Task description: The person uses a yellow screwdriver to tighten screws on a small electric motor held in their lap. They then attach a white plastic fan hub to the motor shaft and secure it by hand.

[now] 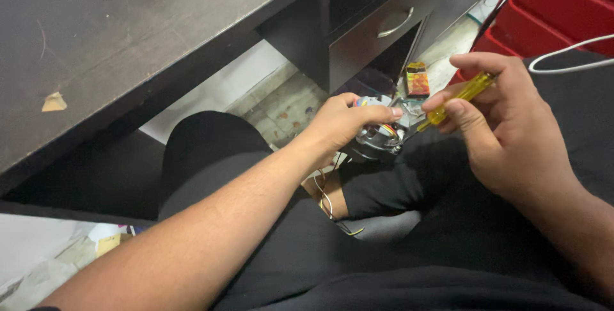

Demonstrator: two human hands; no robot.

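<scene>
My left hand grips a small metal device with coloured wires, held above my knee in black trousers. My right hand holds a screwdriver with a clear yellow handle; its tip points down-left toward the device. Thin loose wires hang from the device down across my lap. Much of the device is hidden by my left fingers.
A dark wooden desk fills the upper left, with a drawer unit and metal handle behind my hands. A small orange-red box lies on the tiled floor. Red crates and a white cable sit at the right.
</scene>
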